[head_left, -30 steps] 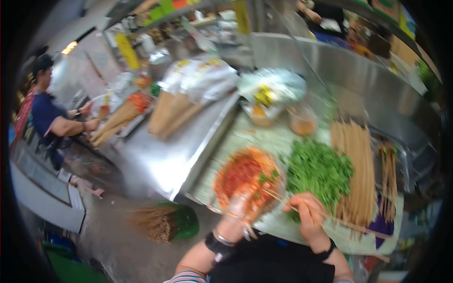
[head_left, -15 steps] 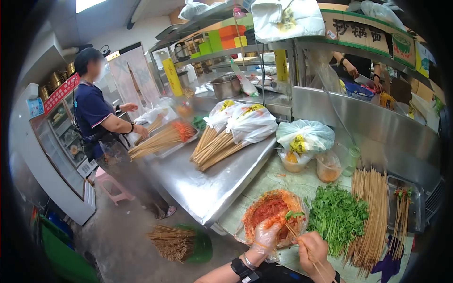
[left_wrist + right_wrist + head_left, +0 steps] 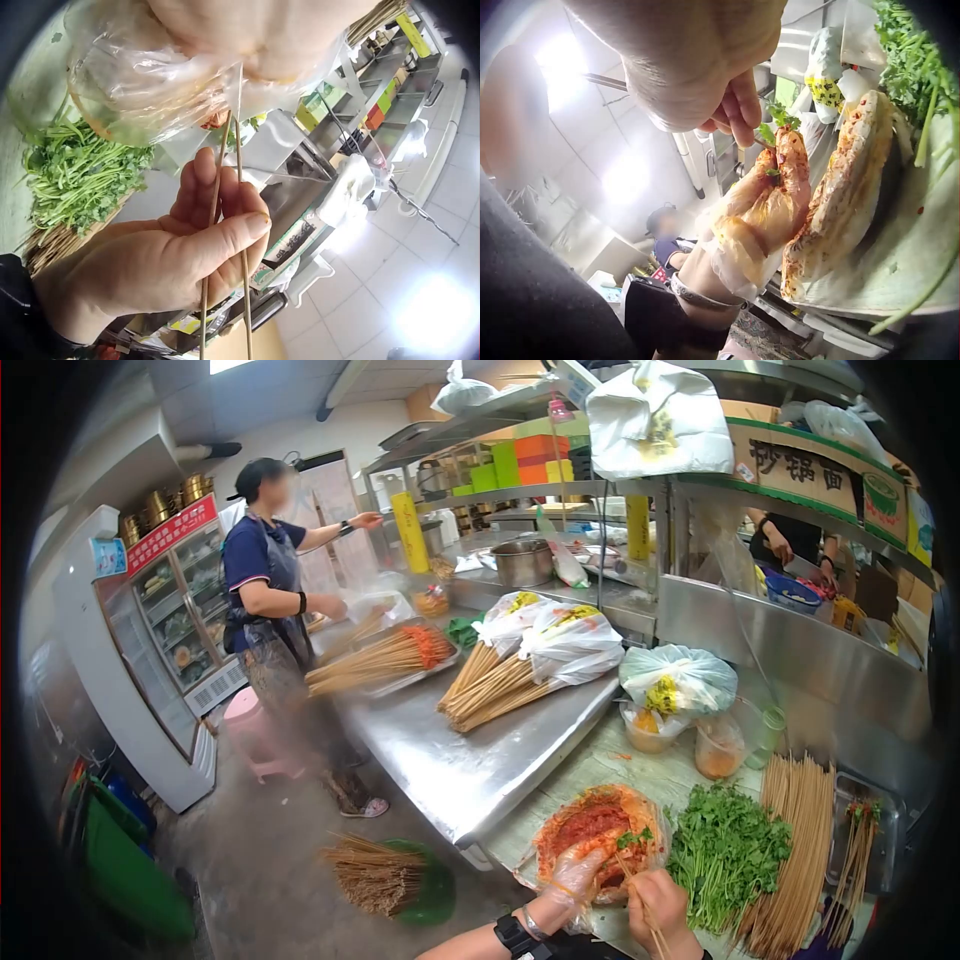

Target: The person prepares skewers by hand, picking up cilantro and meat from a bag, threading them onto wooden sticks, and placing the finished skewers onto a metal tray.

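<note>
My left hand (image 3: 575,870), in a clear plastic glove smeared with red seasoning, is over a plastic-lined bowl (image 3: 610,792) of red, chili-flecked mix (image 3: 578,832). In the right wrist view its fingers and thumb pinch coriander sprigs (image 3: 782,116) at the skewer tips. My bare right hand (image 3: 660,908) grips two thin wooden skewers (image 3: 245,289) between thumb and fingers, their tips meeting the gloved hand. Right of the bowl lies a heap of coriander (image 3: 725,840).
Bare skewers (image 3: 795,840) lie right of the coriander, beside a metal tray (image 3: 885,860) with a few loaded ones. Tubs (image 3: 722,745) and a bag (image 3: 680,678) stand behind. Bagged skewers (image 3: 500,685) rest on the steel table (image 3: 450,775). Another person (image 3: 270,570) stands at left.
The head view has swung, so the scene sits differently in it. My right hand's skewers have turned from slanting rightward to pointing back toward me. The other person's arm now reaches out to the right.
</note>
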{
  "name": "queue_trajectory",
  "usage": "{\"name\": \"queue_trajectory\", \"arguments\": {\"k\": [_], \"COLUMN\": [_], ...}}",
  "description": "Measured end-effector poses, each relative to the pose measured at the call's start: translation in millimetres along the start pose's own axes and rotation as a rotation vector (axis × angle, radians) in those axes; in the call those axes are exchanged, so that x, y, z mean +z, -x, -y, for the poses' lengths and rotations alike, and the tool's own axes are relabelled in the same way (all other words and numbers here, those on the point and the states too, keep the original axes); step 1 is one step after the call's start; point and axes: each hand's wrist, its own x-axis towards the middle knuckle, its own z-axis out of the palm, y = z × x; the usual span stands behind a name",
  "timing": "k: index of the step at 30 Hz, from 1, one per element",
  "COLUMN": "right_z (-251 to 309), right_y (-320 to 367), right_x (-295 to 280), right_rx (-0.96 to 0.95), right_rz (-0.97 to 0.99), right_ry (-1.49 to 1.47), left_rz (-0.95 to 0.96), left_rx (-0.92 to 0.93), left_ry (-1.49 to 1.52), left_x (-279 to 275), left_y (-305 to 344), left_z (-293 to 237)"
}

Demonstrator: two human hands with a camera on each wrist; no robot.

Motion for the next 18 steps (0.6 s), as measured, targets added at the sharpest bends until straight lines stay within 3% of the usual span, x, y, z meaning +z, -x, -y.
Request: {"name": "queue_trajectory", "arguments": {"k": [5, 8, 11, 14, 17, 18], "right_z": [-9, -1, -9, -16, -19, -20], "right_y": [3, 7, 15, 14, 8, 8], "right_x": [5, 4, 5, 9, 17, 20], "right_rx": [-0.035, 0.161, 0.190, 0.156, 0.062, 0.123], "right_rz": [0.014, 0.018, 0.104, 0.167, 0.145, 0.132], "right_ry": [-0.011, -0.019, -0.048, 0.023, 0.116, 0.108], "left_rz": [-0.075, -0.024, -0.013, -0.035, 0.009, 0.012], "left_rx": [0.102, 0.211, 0.267, 0.147, 0.107, 0.057], "left_ry": [-0.070, -0.152, -0.279, -0.112, -0.136, -0.108], "left_x": [-9, -21, -44, -27, -25, -21], "left_y": [-10, -22, -35, -22, -19, -15], "left_z": [6, 8, 26, 16, 16, 13]}}
